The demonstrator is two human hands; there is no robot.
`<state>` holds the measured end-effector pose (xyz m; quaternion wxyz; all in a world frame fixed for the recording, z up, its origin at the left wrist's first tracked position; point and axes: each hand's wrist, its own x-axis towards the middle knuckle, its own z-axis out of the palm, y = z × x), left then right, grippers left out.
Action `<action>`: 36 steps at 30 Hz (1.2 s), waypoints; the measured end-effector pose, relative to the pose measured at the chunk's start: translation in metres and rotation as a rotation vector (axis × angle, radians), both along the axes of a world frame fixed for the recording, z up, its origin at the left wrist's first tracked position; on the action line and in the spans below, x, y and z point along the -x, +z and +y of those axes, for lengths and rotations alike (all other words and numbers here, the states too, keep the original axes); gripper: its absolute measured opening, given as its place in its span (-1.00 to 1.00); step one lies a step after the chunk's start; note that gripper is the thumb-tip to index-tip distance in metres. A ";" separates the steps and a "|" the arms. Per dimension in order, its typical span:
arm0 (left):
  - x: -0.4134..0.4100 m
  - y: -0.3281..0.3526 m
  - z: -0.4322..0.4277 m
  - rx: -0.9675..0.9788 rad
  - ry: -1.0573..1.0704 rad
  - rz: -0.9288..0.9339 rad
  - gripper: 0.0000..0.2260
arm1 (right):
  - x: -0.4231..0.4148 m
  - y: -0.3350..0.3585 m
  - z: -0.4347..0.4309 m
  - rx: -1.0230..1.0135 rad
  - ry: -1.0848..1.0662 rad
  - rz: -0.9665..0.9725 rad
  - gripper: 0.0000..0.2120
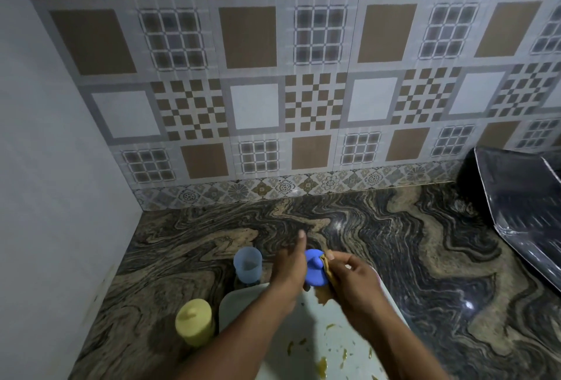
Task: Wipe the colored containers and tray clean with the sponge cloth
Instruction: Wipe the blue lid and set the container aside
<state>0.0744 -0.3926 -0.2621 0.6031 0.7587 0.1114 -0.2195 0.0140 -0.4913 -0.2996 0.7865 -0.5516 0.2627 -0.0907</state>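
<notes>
My left hand point(291, 267) holds a blue lidded container point(315, 270) above the far end of a pale tray point(243, 303). Pressed against the container's right side is a tan sponge cloth point(326, 268), gripped by my right hand point(352, 276). The tray carries several yellow-brown food smears point(321, 364) near its front. A light-blue open cup point(247, 264) stands left of my left hand, just behind the tray. A yellow lidded container point(193, 322) stands on the counter left of the tray.
The marbled dark stone counter point(425, 258) meets a tiled wall point(273, 91) at the back and a plain wall point(45, 167) on the left. A dark shiny tray-like object point(522, 206) leans at the far right.
</notes>
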 end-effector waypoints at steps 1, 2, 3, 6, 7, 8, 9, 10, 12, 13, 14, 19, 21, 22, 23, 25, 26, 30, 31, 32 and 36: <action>-0.005 0.000 0.003 0.021 -0.081 0.043 -0.33 | 0.001 0.006 -0.012 0.051 0.106 0.020 -0.86; -0.010 -0.001 0.005 0.017 -0.163 0.054 -0.25 | 0.002 0.012 -0.020 0.093 0.196 0.034 -0.88; -0.013 0.002 0.004 -0.025 -0.206 0.004 -0.27 | 0.002 0.017 -0.024 0.113 0.249 0.019 -0.89; -0.010 0.013 -0.005 -0.124 -0.023 -0.197 -0.51 | 0.001 0.016 -0.002 0.105 0.107 -0.104 -0.82; -0.005 0.017 -0.006 -0.118 0.096 -0.223 -0.52 | 0.001 0.006 0.010 0.069 0.000 -0.131 -0.81; 0.000 0.020 -0.007 -0.086 0.183 -0.223 -0.52 | 0.001 -0.003 0.022 -0.013 -0.088 -0.138 -0.82; 0.003 0.018 -0.007 -0.057 0.238 -0.183 -0.52 | 0.002 -0.010 0.031 -0.084 -0.134 -0.121 -0.82; 0.005 0.014 -0.006 -0.032 0.260 -0.128 -0.50 | 0.004 -0.013 0.033 -0.121 -0.137 -0.090 -0.80; 0.002 0.000 0.001 0.121 0.097 0.074 -0.34 | 0.007 -0.003 0.019 -0.068 -0.043 -0.026 -0.79; -0.003 -0.006 0.006 0.157 -0.021 0.171 -0.23 | 0.008 0.007 0.007 -0.015 0.036 0.004 -0.81; -0.009 -0.014 0.009 0.155 -0.125 0.205 -0.20 | 0.009 0.018 -0.003 0.020 0.123 0.024 -0.84; -0.010 0.011 -0.004 -0.087 0.032 -0.168 -0.54 | -0.001 0.024 0.005 0.009 0.094 -0.093 -0.80; -0.003 0.014 -0.007 -0.011 0.201 -0.170 -0.55 | -0.002 0.008 0.026 -0.074 -0.053 -0.146 -0.78; -0.003 0.008 -0.008 0.032 0.246 -0.138 -0.53 | 0.000 0.003 0.031 -0.104 -0.093 -0.139 -0.78; -0.001 0.003 -0.006 0.081 0.227 -0.060 -0.48 | 0.003 0.002 0.030 -0.112 -0.100 -0.111 -0.79; -0.004 -0.001 0.003 0.165 -0.020 0.160 -0.32 | 0.006 0.013 0.011 -0.059 0.003 -0.031 -0.85; -0.006 -0.002 0.010 0.174 -0.145 0.239 -0.34 | 0.007 0.020 -0.001 -0.022 0.106 0.003 -0.88; -0.018 0.005 0.003 -0.005 -0.239 0.011 -0.53 | 0.004 0.034 -0.015 0.054 0.241 -0.005 -0.85; -0.016 0.005 -0.003 -0.051 -0.099 -0.085 -0.54 | 0.003 0.029 -0.005 0.063 0.155 -0.055 -0.85; -0.013 0.011 -0.006 -0.079 0.026 -0.127 -0.54 | 0.002 0.022 0.007 0.075 0.050 -0.101 -0.85; -0.006 -0.004 -0.003 0.033 0.094 -0.025 -0.49 | 0.003 0.003 0.026 0.011 -0.135 -0.070 -0.81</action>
